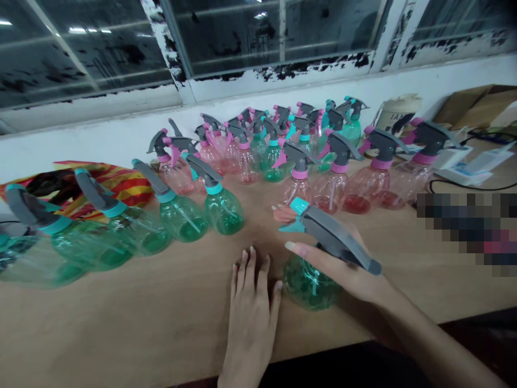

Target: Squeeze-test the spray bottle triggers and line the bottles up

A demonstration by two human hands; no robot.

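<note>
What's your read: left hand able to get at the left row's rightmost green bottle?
Probably yes: the left hand lies palm-down, holding nothing, and only bare table shows between its fingers and the green bottle.

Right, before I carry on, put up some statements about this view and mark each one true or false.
1. The right grip is wrapped around a green spray bottle. True.
2. The left grip is holding a pink bottle. False: it lies palm down on the table, fingers spread.
3. The nozzle of the bottle in the right grip is pink. False: it is turquoise.
4. Red and yellow patterned material lies behind the green bottles on the left. True.
5. The cardboard box stands at the far left. False: it is at the far right, near the wall.
</note>
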